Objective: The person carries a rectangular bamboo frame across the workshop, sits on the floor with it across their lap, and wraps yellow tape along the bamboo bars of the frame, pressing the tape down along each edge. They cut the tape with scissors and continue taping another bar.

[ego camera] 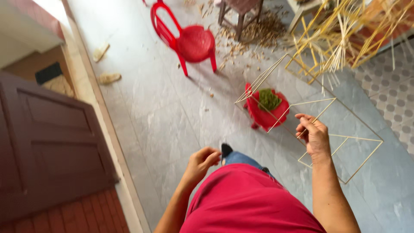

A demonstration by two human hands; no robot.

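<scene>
Underfoot, the grey tiled floor (164, 116) carries everything. Largest on it is a frame of thin pale sticks (345, 142), a boxy open lattice that stretches from beside the red tub out to the right; its near end is lifted in the person's right hand. Behind it stands a red plastic chair (194, 43), upright, with wood chips (254, 34) scattered around a wooden stool's legs (239, 15) and a heap of loose yellow sticks (345, 39) at the top right. A small red tub (265, 110) sits just behind the frame, holding a bundle of green string or fibre (268, 99). The right hand (314, 136) is raised, wrist bent, its grip pinched shut on one stick of the frame. The left hand (202, 162) hangs low near the waist, fingers curled loosely together, holding nothing visible.
</scene>
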